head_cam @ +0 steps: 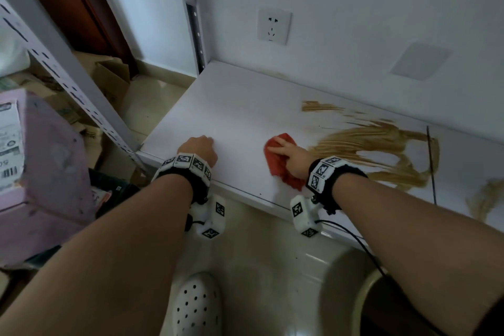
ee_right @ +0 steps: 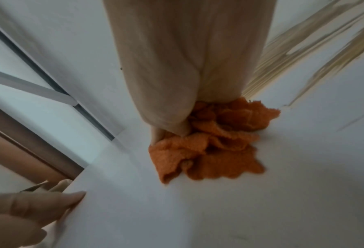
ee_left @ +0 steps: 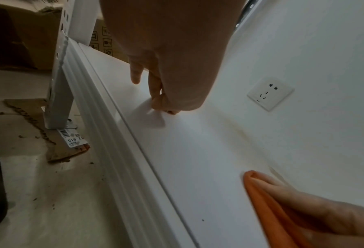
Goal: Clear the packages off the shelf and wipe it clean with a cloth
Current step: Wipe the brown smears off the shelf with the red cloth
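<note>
- Nearest the head camera, two bare forearms reach forward over a pale tiled floor (head_cam: 261, 267), with a white perforated clog (head_cam: 197, 305) on the floor between them.
- Each wrist carries a black band with square black-and-white markers.
- On the white shelf (head_cam: 234, 106), the left hand (head_cam: 198, 149) rests near the front edge by the front left corner; its fingers are curled under and hold nothing — the left wrist view shows the bent fingertips (ee_left: 155, 94) touching the board.
- To its right, the right hand (head_cam: 289, 154) presses an orange-red cloth (head_cam: 275, 165) flat on the shelf near the front edge, apart from the left hand.
- Those fingers lie spread on top of the cloth; the cloth bunches in folds under the palm, and whether the fingers curl into it I cannot tell.
- Just right of the cloth, yellowish-brown smears (head_cam: 376, 150) streak across the shelf toward its right end — some reach toward the back edge, too.
- White wall behind the shelf bears a power socket (head_cam: 274, 26) above the back edge.
- Grey perforated uprights (head_cam: 71, 71) of the rack stand at the shelf's left end.
- Left of the rack, off the shelf, lie a pink package (head_cam: 46, 172) with a barcode label and brown cardboard boxes (head_cam: 111, 76) on the floor.
</note>
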Available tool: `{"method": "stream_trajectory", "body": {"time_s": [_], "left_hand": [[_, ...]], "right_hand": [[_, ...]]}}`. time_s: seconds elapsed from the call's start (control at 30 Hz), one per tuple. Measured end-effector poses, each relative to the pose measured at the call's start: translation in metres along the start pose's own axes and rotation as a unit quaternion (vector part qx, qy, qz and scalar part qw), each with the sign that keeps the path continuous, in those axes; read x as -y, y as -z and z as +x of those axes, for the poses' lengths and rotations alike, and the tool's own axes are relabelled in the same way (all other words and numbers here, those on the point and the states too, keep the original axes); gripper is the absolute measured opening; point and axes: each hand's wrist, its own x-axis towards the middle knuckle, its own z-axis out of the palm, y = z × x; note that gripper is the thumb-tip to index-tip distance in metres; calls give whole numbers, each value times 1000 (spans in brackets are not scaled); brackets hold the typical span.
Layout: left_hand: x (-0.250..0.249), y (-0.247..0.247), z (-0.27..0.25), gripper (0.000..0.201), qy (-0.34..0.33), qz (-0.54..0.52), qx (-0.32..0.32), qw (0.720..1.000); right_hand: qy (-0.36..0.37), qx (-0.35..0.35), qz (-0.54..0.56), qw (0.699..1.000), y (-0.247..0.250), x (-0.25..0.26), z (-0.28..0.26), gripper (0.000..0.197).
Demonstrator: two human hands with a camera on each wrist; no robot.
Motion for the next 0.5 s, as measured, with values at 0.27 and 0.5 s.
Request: {"method": "stream_trajectory", "body": {"time_s": [0.27, 0.5], "left_hand": [[-1, 6, 10, 39, 5, 6, 17, 1000], [-12, 11, 0, 34, 12, 17, 18, 1000]], "right_hand": [[28, 15, -90, 995, -32, 49, 18, 49], [163, 70, -139, 974, -45, 37, -20, 57]]}}
